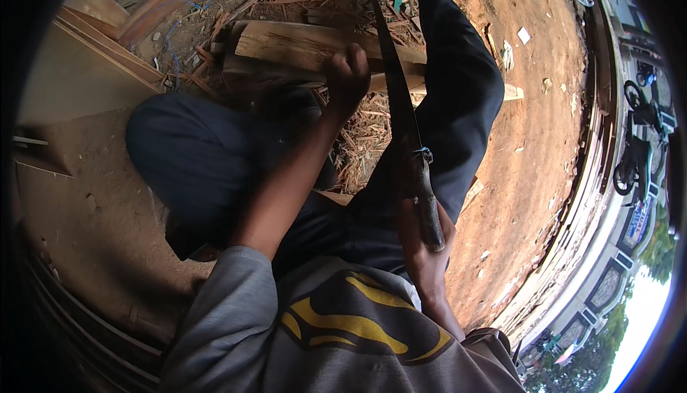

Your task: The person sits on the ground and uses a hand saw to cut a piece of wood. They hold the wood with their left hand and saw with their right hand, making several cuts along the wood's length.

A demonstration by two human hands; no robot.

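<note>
My right hand [428, 232] is wrapped round the rough wooden handle of a long hand saw [395, 71]. Its narrow dark blade points away from me, past my right leg and toward my foot. Wire or a pale binding shows where blade and handle meet. My left hand [348, 78] is closed in a fist just left of the blade, over a wooden plank [286, 41]. Whether it holds anything is hidden. The plank lies crosswise between my legs, with a split, rough face.
Wood splinters [363, 139] cover the ground between my legs. Boards [107, 42] stand at the far left, beside a blue string [172, 35]. Bare orange earth [529, 150] stretches to the right, bordered by stacked planks [572, 207]. Motorbikes [637, 143] are parked beyond.
</note>
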